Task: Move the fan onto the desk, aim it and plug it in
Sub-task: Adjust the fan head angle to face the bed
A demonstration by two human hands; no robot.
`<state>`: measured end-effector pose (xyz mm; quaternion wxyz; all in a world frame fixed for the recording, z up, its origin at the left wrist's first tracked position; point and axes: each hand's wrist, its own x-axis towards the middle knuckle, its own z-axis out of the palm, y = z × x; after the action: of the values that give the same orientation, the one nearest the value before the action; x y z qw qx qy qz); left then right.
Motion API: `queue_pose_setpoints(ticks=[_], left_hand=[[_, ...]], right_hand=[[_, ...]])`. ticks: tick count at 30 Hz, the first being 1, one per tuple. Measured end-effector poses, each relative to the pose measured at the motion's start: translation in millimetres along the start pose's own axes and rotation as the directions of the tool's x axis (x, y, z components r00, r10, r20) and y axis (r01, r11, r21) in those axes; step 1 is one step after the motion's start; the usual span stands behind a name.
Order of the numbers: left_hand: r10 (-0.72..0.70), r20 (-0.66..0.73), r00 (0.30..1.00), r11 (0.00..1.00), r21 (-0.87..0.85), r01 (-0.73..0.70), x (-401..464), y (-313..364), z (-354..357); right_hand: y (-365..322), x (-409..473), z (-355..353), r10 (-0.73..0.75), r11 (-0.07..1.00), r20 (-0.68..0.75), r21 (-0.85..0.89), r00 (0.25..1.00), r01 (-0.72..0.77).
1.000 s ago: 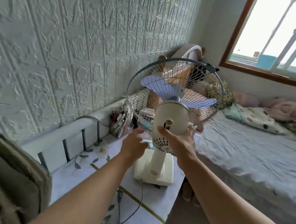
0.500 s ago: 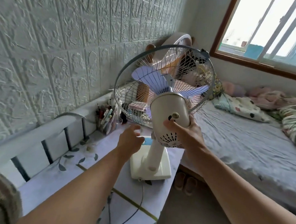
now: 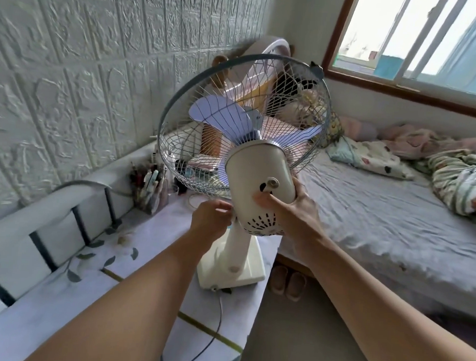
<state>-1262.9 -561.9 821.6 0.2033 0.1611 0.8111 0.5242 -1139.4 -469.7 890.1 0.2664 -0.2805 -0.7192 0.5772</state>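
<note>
- Desk fan: cream body, wire cage, 3 pale lilac blades visible. It stood upright on its square base at the right edge of the desk, cage tilted upward and turned toward the bed.
- Right hand: grasped the motor housing from the right side, thumb pressed on the rear face just below the small knob, fingers wrapped round the far side (mostly hidden).
- Left hand: fingers curled, at the left side of the housing where it met the neck; whether they pinched anything could not be told.
- Power cord: ran from the back of the base along the desk toward the viewer; plug not seen.
- Desk: pale cover with leaf print.
- Pen holder: stood at the back of the desk by the wall, left of the cage.
- Bed: grey sheet, just right of the desk, with crumpled patterned bedding.
- 1 pair of slippers: on the floor between desk and bed.
</note>
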Motion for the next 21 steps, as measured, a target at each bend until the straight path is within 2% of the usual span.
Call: queue_pose_setpoints(ticks=[14,21], left_hand=[[-0.107,-0.005,0.994,0.992,-0.072,0.107,11.5,3.2,7.1],[-0.125,0.049,0.991,0.952,-0.275,0.133,11.7,7.4,9.0]], right_hand=[[-0.6,-1.8,-7.3,-0.027,0.998,0.032,-0.048,0.999,0.028],[-3.9,-1.2,-9.8,-0.004,0.999,0.049,-0.05,0.999,0.007]])
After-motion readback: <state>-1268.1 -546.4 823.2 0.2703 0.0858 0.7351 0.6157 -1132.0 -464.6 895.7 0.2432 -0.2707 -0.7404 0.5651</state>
